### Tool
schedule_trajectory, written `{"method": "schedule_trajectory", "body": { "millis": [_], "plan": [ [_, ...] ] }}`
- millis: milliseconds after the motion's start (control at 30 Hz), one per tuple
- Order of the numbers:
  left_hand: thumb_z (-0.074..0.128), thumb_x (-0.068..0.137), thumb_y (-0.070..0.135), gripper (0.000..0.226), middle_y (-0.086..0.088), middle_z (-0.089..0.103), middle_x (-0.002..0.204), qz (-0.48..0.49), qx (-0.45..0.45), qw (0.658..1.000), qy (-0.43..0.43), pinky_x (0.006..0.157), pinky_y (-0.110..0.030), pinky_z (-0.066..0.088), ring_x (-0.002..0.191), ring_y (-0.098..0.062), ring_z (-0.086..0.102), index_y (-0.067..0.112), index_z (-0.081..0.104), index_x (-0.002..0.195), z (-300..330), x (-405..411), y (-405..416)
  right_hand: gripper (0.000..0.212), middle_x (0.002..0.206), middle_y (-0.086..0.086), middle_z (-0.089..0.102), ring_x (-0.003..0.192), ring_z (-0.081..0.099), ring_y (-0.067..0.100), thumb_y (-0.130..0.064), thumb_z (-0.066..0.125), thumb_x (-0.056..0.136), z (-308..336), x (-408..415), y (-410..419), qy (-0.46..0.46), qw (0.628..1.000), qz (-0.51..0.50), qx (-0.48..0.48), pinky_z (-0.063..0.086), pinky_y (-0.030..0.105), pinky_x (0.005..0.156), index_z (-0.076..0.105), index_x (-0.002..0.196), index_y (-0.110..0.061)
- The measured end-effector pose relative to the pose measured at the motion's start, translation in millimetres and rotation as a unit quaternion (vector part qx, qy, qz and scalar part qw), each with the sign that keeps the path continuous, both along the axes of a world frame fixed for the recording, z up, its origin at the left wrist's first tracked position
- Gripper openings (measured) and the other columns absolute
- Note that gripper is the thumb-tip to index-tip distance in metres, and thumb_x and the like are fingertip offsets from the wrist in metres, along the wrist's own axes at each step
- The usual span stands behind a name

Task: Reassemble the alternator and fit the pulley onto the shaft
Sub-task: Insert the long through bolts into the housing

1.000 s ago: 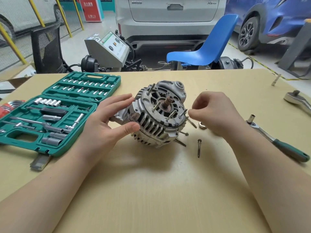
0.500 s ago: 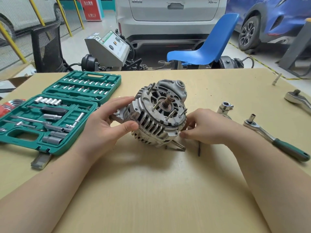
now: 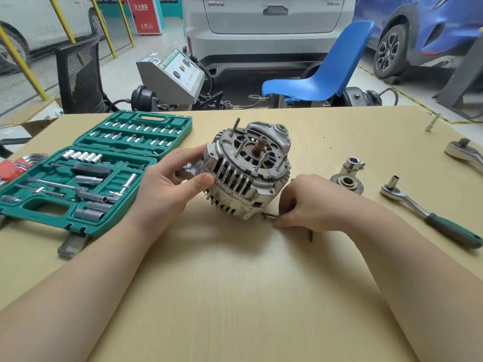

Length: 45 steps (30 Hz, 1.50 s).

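Here: green case [image 3: 125,163] open, sockets inside | left hand [image 3: 167,186] grips alternator [image 3: 248,171]

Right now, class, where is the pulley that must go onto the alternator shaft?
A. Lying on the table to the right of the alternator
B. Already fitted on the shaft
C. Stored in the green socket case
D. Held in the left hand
A: the pulley lies flat on the table, right of the alternator, whose threaded shaft stands bare.
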<state>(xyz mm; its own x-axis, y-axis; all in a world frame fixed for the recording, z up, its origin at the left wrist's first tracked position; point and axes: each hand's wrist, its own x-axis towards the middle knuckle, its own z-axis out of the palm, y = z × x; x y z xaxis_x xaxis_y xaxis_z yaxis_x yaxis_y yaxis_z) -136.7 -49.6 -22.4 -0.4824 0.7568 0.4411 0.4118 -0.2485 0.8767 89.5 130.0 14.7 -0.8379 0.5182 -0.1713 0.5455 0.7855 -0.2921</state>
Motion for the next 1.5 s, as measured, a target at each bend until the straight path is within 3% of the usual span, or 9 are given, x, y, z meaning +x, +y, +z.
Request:
{"method": "schedule_trajectory", "body": {
  "millis": [200, 400, 533, 700, 867, 1000, 1167, 1300, 1500],
  "plan": [
    [0.088, 0.074, 0.041, 0.060, -0.002, 0.073, 0.119, 0.014, -0.003, 0.998, -0.066, 0.090, -0.045, 0.054, 0.086, -0.025, 0.055, 0.027, 0.078, 0.131, 5, 2, 3, 0.018, 0.069, -0.009, 0.069, 0.073, 0.066, 0.013, -0.043, 0.074, 0.077, 4, 8, 17, -0.005, 0.995, -0.084, 0.057, 0.057, 0.030, 0.063, 0.069, 0.069, -0.027],
    [0.100, 0.067, 0.041, 0.059, 0.009, 0.072, 0.117, -0.010, -0.005, 0.999, -0.052, 0.092, -0.048, 0.060, 0.088, -0.026, 0.057, 0.040, 0.081, 0.122, 2, 1, -4, 0.013, 0.070, -0.005, 0.068, 0.069, 0.064, 0.015, -0.027, 0.069, 0.079, 5, 9, 24, 0.049, 0.988, -0.142, 0.047, 0.055, 0.032, 0.059, 0.066, 0.068, -0.023],
    [0.099, 0.067, 0.040, 0.053, 0.011, 0.074, 0.119, -0.005, -0.002, 0.999, -0.044, 0.097, -0.053, 0.061, 0.100, -0.018, 0.065, 0.045, 0.082, 0.117, 4, 5, -7, 0.010, 0.072, -0.008, 0.069, 0.055, 0.065, 0.010, -0.026, 0.073, 0.083, 13, 15, 27, 0.232, 0.955, -0.179, 0.037, 0.043, 0.024, 0.050, 0.067, 0.076, -0.026],
    [0.097, 0.061, 0.043, 0.055, 0.011, 0.076, 0.122, 0.008, -0.004, 0.999, -0.043, 0.098, -0.053, 0.060, 0.104, -0.014, 0.069, 0.045, 0.082, 0.114, 7, 9, -7, 0.011, 0.067, 0.005, 0.072, 0.055, 0.058, 0.019, -0.020, 0.087, 0.080, 40, 11, 3, 0.536, 0.813, -0.098, -0.205, 0.047, 0.027, 0.049, 0.078, 0.084, -0.015],
    [0.094, 0.068, 0.021, 0.054, 0.010, 0.075, 0.124, -0.008, 0.007, 0.998, -0.060, 0.099, -0.045, 0.063, 0.112, -0.013, 0.072, 0.032, 0.082, 0.120, 7, 10, -8, 0.019, 0.077, 0.010, 0.074, 0.058, 0.056, 0.022, -0.013, 0.084, 0.081, 79, -5, -18, 0.501, 0.812, 0.083, -0.287, 0.047, 0.025, 0.054, 0.082, 0.100, -0.016],
    [0.092, 0.068, 0.018, 0.055, 0.018, 0.074, 0.123, -0.010, 0.008, 0.997, -0.070, 0.089, -0.031, 0.064, 0.097, -0.007, 0.073, 0.027, 0.079, 0.121, 7, 13, -7, 0.013, 0.090, -0.004, 0.076, 0.076, 0.068, 0.020, -0.017, 0.077, 0.091, 97, -23, -29, 0.467, 0.861, 0.185, -0.077, 0.051, 0.029, 0.065, 0.080, 0.102, -0.022],
    [0.091, 0.065, 0.022, 0.060, 0.016, 0.073, 0.128, -0.007, 0.016, 0.995, -0.099, 0.087, -0.026, 0.059, 0.099, -0.005, 0.070, 0.021, 0.078, 0.124, 5, 16, -6, 0.016, 0.097, 0.000, 0.076, 0.092, 0.071, 0.016, -0.007, 0.076, 0.092, 88, -38, -32, 0.427, 0.877, 0.221, -0.004, 0.055, 0.038, 0.084, 0.080, 0.106, -0.012],
    [0.091, 0.065, 0.017, 0.064, 0.008, 0.073, 0.131, -0.014, 0.024, 0.994, -0.103, 0.087, -0.023, 0.058, 0.115, -0.004, 0.070, 0.015, 0.077, 0.127, 3, 15, -5, 0.017, 0.096, 0.001, 0.077, 0.094, 0.071, 0.020, -0.004, 0.078, 0.089, 72, -39, -25, 0.426, 0.871, 0.242, -0.006, 0.057, 0.043, 0.083, 0.080, 0.105, -0.010],
    [0.091, 0.065, 0.017, 0.063, 0.000, 0.071, 0.134, -0.021, 0.022, 0.995, -0.093, 0.085, -0.025, 0.059, 0.115, -0.006, 0.069, 0.018, 0.077, 0.126, 4, 12, -3, 0.016, 0.094, -0.004, 0.077, 0.093, 0.066, 0.026, -0.009, 0.081, 0.087, 58, -43, -24, 0.436, 0.863, 0.257, 0.019, 0.054, 0.043, 0.080, 0.080, 0.102, -0.016]
  ]
}}
